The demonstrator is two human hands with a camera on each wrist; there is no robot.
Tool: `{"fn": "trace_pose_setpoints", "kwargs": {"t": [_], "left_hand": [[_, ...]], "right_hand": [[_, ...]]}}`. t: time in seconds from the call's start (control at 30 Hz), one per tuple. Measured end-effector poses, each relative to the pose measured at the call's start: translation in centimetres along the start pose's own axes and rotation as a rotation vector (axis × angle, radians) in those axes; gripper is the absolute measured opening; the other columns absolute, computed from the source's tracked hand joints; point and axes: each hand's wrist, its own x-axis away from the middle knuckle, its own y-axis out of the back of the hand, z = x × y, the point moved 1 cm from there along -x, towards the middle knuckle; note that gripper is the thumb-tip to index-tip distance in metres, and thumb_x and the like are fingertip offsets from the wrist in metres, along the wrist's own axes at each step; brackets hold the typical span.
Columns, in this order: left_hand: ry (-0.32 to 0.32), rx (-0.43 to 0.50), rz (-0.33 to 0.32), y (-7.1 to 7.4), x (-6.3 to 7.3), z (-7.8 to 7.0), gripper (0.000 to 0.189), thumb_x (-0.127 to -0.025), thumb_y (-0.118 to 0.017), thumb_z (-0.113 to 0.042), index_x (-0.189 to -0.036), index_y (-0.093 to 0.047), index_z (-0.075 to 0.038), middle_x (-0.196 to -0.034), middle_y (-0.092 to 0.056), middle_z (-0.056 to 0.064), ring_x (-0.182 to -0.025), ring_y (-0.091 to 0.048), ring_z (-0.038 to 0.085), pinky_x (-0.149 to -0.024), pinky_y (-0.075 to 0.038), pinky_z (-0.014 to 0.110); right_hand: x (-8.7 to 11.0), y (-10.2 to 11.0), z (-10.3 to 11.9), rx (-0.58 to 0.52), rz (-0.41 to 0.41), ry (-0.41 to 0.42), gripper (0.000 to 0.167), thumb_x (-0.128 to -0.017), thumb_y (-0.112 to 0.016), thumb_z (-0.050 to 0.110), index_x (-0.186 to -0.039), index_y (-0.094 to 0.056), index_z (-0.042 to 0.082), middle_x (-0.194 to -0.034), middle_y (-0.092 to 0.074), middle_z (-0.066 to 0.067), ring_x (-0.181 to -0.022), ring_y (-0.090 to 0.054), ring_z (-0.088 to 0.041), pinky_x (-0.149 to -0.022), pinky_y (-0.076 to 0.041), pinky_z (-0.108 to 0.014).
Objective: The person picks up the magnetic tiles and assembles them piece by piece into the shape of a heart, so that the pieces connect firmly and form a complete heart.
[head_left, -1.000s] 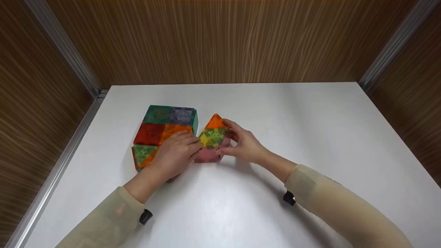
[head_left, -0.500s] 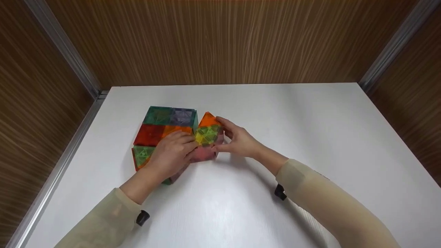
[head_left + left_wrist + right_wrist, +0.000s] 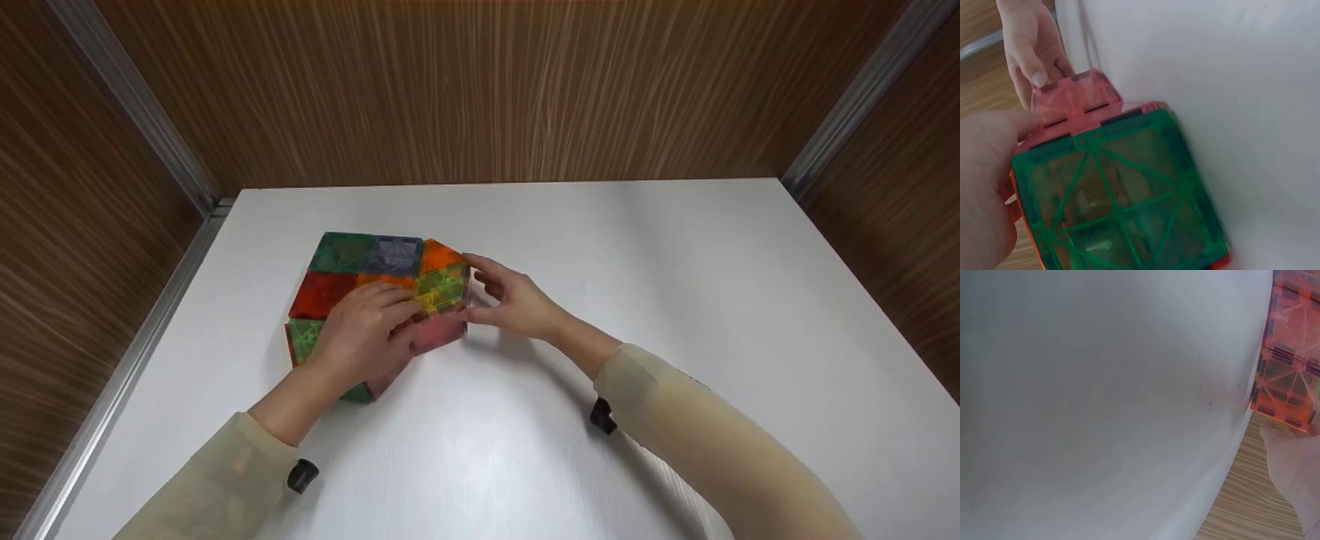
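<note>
A low box of see-through magnetic tiles sits on the table, with a red tile (image 3: 324,295) and green and purple ones along its top. My left hand (image 3: 364,330) rests over the box's top, fingers stretched across an orange tile, thumb toward the pink front. Against the box's right side stands a smaller magnetic tile block (image 3: 441,288), topped with yellow-green and an orange triangle. My right hand (image 3: 517,304) grips this block at its outer side, thumb near the front corner and forefinger at the back. A green square tile (image 3: 1117,214) fills the left wrist view.
The white tabletop (image 3: 675,300) spreads to the right and in front of the hands. A wood-grain panel (image 3: 480,90) rises behind it, with more panels at both sides. Black wrist devices (image 3: 302,475) hang under the sleeves.
My right hand has moved left with the smaller block, which turned and closed the gap to the box's right side. My left hand has shifted slightly left over the box.
</note>
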Motion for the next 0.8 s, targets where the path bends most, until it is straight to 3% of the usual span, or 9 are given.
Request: {"fn": "trace_pose_setpoints", "kwargs": {"t": [0.1, 0.2, 0.3, 0.4, 0.57, 0.67, 0.8], "left_hand": [[0.079, 0.048, -0.011, 1.0, 0.3, 0.9, 0.041, -0.092, -0.086, -0.023, -0.128, -0.077, -0.006, -0.131, -0.073, 0.013, -0.124, -0.066, 0.033, -0.11, -0.05, 0.052], [0.215, 0.124, 0.0, 2.3, 0.6, 2.3, 0.052, -0.094, -0.084, -0.025, -0.139, -0.069, -0.005, -0.143, -0.065, 0.016, -0.133, -0.061, 0.036, -0.111, -0.049, 0.054], [0.368, 0.219, 0.055, 3.8, 1.1, 4.3, 0.065, -0.097, -0.081, -0.031, -0.152, -0.057, -0.006, -0.157, -0.052, 0.018, -0.144, -0.05, 0.039, -0.115, -0.044, 0.056], [0.479, 0.315, 0.125, 4.9, 1.8, 6.6, 0.08, -0.097, -0.08, -0.038, -0.161, -0.044, -0.008, -0.166, -0.039, 0.019, -0.152, -0.038, 0.041, -0.118, -0.038, 0.06], [0.641, 0.489, 0.241, 5.3, 3.3, 9.4, 0.104, -0.095, -0.08, -0.049, -0.171, -0.019, -0.012, -0.173, -0.023, 0.022, -0.155, -0.029, 0.047, -0.116, -0.038, 0.062], [0.695, 0.583, 0.282, 5.0, 4.0, 10.2, 0.109, -0.094, -0.078, -0.052, -0.172, -0.012, -0.014, -0.173, -0.022, 0.021, -0.155, -0.031, 0.046, -0.116, -0.04, 0.06], [0.688, 0.619, 0.276, 4.4, 4.3, 10.5, 0.105, -0.095, -0.077, -0.053, -0.172, -0.016, -0.015, -0.167, -0.036, 0.021, -0.148, -0.044, 0.043, -0.116, -0.042, 0.058]], "right_hand": [[-0.1, -0.1, 0.0, 0.004, -0.006, -0.005, 0.087, -0.093, -0.083, 0.017, -0.166, -0.037, 0.017, -0.169, -0.036, 0.001, -0.154, -0.037, -0.03, -0.123, -0.035, -0.037], [-0.2, -0.2, 0.1, 0.006, -0.012, -0.002, 0.089, -0.092, -0.086, 0.02, -0.166, -0.037, 0.017, -0.168, -0.038, 0.0, -0.153, -0.038, -0.028, -0.122, -0.036, -0.037], [-0.2, -0.4, 0.2, 0.006, -0.016, 0.001, 0.092, -0.09, -0.088, 0.024, -0.166, -0.038, 0.017, -0.167, -0.04, 0.0, -0.153, -0.04, -0.027, -0.122, -0.037, -0.038], [-0.3, -0.5, 0.3, 0.002, -0.02, 0.002, 0.092, -0.089, -0.089, 0.025, -0.165, -0.039, 0.018, -0.166, -0.041, 0.001, -0.152, -0.041, -0.027, -0.121, -0.037, -0.037], [-0.3, -0.9, 0.3, -0.014, -0.014, 0.012, 0.091, -0.09, -0.089, 0.026, -0.165, -0.039, 0.018, -0.167, -0.04, 0.001, -0.151, -0.043, -0.027, -0.121, -0.039, -0.039], [-0.4, -1.0, 0.3, -0.019, -0.012, 0.013, 0.091, -0.09, -0.088, 0.026, -0.165, -0.039, 0.018, -0.168, -0.039, 0.0, -0.15, -0.044, -0.027, -0.12, -0.04, -0.04], [-0.3, -1.1, 0.4, -0.019, -0.014, 0.011, 0.089, -0.091, -0.088, 0.025, -0.165, -0.039, 0.018, -0.167, -0.039, 0.0, -0.149, -0.045, -0.026, -0.119, -0.041, -0.04]]}}
